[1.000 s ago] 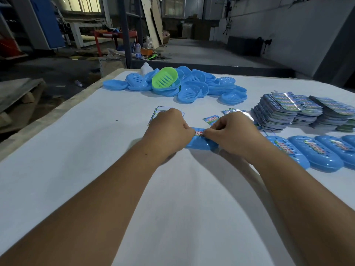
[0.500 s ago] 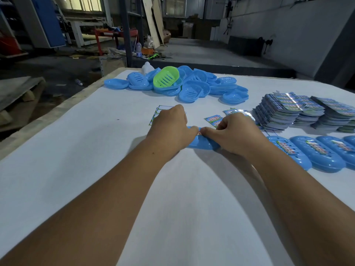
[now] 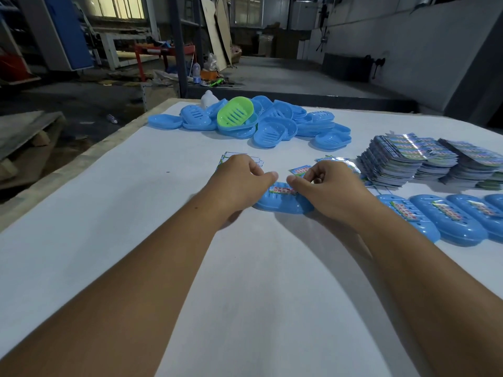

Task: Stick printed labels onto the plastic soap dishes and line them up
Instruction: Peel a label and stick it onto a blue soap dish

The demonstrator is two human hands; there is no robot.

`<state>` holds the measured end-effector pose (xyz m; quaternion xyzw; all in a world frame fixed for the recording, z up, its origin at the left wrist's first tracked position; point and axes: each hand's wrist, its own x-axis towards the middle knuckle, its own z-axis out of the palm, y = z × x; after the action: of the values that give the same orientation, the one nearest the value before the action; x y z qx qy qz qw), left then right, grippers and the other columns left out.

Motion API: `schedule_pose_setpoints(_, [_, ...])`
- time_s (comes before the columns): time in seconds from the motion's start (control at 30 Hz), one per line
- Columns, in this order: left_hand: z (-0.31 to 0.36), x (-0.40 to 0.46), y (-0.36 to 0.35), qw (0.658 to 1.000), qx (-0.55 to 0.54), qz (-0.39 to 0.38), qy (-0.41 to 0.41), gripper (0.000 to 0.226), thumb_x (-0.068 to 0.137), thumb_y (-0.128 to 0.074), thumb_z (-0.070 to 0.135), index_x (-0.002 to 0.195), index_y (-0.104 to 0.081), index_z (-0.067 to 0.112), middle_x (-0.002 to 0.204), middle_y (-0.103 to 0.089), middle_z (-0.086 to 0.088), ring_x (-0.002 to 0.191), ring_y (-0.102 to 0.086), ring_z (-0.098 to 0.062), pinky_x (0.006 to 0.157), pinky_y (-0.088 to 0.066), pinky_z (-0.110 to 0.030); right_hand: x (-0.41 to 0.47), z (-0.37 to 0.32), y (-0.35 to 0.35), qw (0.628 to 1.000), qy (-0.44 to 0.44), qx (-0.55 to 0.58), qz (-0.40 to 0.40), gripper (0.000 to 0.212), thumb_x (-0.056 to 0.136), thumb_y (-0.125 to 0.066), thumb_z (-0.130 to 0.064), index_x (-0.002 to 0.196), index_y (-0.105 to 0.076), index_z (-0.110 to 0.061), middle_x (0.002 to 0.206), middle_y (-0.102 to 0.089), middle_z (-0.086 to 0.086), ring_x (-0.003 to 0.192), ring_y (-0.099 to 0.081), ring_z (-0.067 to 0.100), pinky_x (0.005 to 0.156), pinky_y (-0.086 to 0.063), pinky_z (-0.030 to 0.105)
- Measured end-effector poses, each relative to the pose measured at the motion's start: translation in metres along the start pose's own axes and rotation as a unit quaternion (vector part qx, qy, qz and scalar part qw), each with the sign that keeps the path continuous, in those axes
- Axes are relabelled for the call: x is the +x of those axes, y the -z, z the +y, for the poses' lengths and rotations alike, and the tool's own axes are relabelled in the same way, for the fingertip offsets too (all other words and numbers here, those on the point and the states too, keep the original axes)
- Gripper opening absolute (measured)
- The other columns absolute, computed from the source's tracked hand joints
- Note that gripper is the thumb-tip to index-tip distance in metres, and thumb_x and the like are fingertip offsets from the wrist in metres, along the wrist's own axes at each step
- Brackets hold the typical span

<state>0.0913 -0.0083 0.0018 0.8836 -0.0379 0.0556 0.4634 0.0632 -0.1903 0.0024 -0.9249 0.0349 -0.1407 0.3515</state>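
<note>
Dish: blue dish [image 3: 283, 204] lies mid-frame on the white table [image 3: 136, 213], between both hands.
Label: label [image 3: 280, 190] sits on the dish's top.
Left hand: left hand [image 3: 239, 180] at the dish's left end, fingers curled; grip unclear.
Right hand: right hand [image 3: 329, 186] at its right end, thumb on the label's edge; grip unclear.
Row: labelled dishes [image 3: 446, 219] at right.
Pile: unlabelled dishes [image 3: 272, 123] at upper centre.
Stacks: label stacks [image 3: 424, 156] at upper right.
</note>
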Motion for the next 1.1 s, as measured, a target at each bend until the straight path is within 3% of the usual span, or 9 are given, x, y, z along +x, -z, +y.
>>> schedule_pose_setpoints(0.1, [0.004, 0.000, 0.001, 1.000, 0.013, 0.013, -0.007, 0.030, 0.090, -0.061, 0.050, 0.082, -0.062, 0.021, 0.085, -0.061, 0.015, 0.087, -0.063, -0.013, 0.080, -0.051, -0.034, -0.003, -0.003, 0.000, 0.999, 0.048, 0.016, 0.015, 0.030, 0.084, -0.070, -0.054, 0.097, -0.067, -0.027, 0.091, -0.064, -0.013, 0.078, -0.058, 0.006, 0.065, -0.040, 0.026])
schedule_pose_setpoints(0.2, [0.004, 0.002, 0.003, 0.999, 0.022, 0.042, -0.020, 0.030, 0.094, -0.056, 0.050, 0.087, -0.063, 0.021, 0.108, -0.064, 0.010, 0.098, -0.059, -0.017, 0.085, -0.046, -0.033, -0.012, -0.010, -0.003, 0.991, 0.113, -0.010, -0.067, 0.050, 0.083, -0.072, -0.052, 0.129, -0.059, -0.038, 0.122, -0.060, -0.019, 0.107, -0.058, 0.005, 0.086, -0.044, 0.024])
schedule_pose_setpoints(0.3, [0.002, 0.002, 0.003, 0.997, 0.048, 0.057, -0.035, 0.026, 0.094, -0.057, 0.050, 0.090, -0.062, 0.025, 0.119, -0.065, 0.012, 0.097, -0.056, -0.014, 0.082, -0.045, -0.032, -0.018, -0.014, -0.004, 0.978, 0.163, -0.070, -0.111, 0.058, 0.083, -0.072, -0.047, 0.137, -0.053, -0.042, 0.126, -0.057, -0.019, 0.118, -0.054, 0.008, 0.089, -0.038, 0.022])
schedule_pose_setpoints(0.5, [-0.001, 0.004, -0.001, 0.992, 0.099, 0.065, -0.036, 0.026, 0.092, -0.058, 0.051, 0.078, -0.053, 0.031, 0.098, -0.051, 0.018, 0.091, -0.049, -0.011, 0.076, -0.036, -0.028, -0.018, -0.014, 0.015, 0.968, 0.075, -0.211, -0.110, 0.052, 0.078, -0.063, -0.062, 0.127, -0.059, -0.047, 0.126, -0.056, -0.004, 0.114, -0.054, 0.022, 0.098, -0.046, 0.035])
schedule_pose_setpoints(0.73, [-0.003, 0.005, -0.002, 0.990, 0.126, 0.055, -0.017, 0.026, 0.089, -0.059, 0.054, 0.081, -0.057, 0.030, 0.081, -0.056, 0.014, 0.090, -0.059, -0.019, 0.073, -0.041, -0.030, -0.017, -0.003, 0.046, 0.949, -0.050, -0.285, -0.123, 0.054, 0.065, -0.062, -0.071, 0.086, -0.060, -0.021, 0.092, -0.062, 0.002, 0.081, -0.057, 0.023, 0.058, -0.040, 0.031])
schedule_pose_setpoints(0.83, [-0.003, 0.004, -0.002, 0.989, 0.134, 0.053, -0.015, 0.025, 0.090, -0.059, 0.054, 0.081, -0.057, 0.030, 0.082, -0.056, 0.013, 0.090, -0.058, -0.019, 0.074, -0.041, -0.030, -0.018, 0.000, 0.057, 0.945, -0.072, -0.293, -0.124, 0.054, 0.060, -0.062, -0.069, 0.067, -0.051, -0.017, 0.077, -0.057, 0.002, 0.070, -0.053, 0.023, 0.055, -0.037, 0.030])
schedule_pose_setpoints(0.93, [-0.001, 0.003, -0.001, 0.989, 0.141, 0.050, -0.013, 0.025, 0.090, -0.059, 0.053, 0.079, -0.056, 0.030, 0.089, -0.059, 0.008, 0.091, -0.059, -0.020, 0.076, -0.042, -0.030, -0.019, 0.000, 0.063, 0.944, -0.079, -0.295, -0.127, 0.045, 0.066, -0.066, -0.060, 0.070, -0.056, -0.016, 0.079, -0.058, 0.004, 0.072, -0.054, 0.024, 0.057, -0.041, 0.029])
schedule_pose_setpoints(1.03, [0.000, 0.002, 0.000, 0.989, 0.142, 0.048, -0.013, 0.025, 0.090, -0.059, 0.053, 0.080, -0.057, 0.030, 0.091, -0.063, 0.006, 0.092, -0.060, -0.020, 0.077, -0.044, -0.031, -0.018, -0.001, 0.064, 0.947, -0.066, -0.294, -0.111, 0.040, 0.073, -0.071, -0.045, 0.099, -0.069, -0.015, 0.099, -0.064, 0.006, 0.088, -0.061, 0.028, 0.072, -0.052, 0.033])
schedule_pose_setpoints(1.1, [0.000, 0.001, 0.001, 0.989, 0.141, 0.050, -0.015, 0.025, 0.089, -0.059, 0.053, 0.079, -0.057, 0.030, 0.091, -0.065, 0.006, 0.092, -0.060, -0.020, 0.077, -0.045, -0.030, -0.017, 0.000, 0.063, 0.950, -0.052, -0.288, -0.106, 0.036, 0.077, -0.070, -0.030, 0.110, -0.067, -0.014, 0.110, -0.065, 0.006, 0.094, -0.061, 0.029, 0.071, -0.051, 0.032])
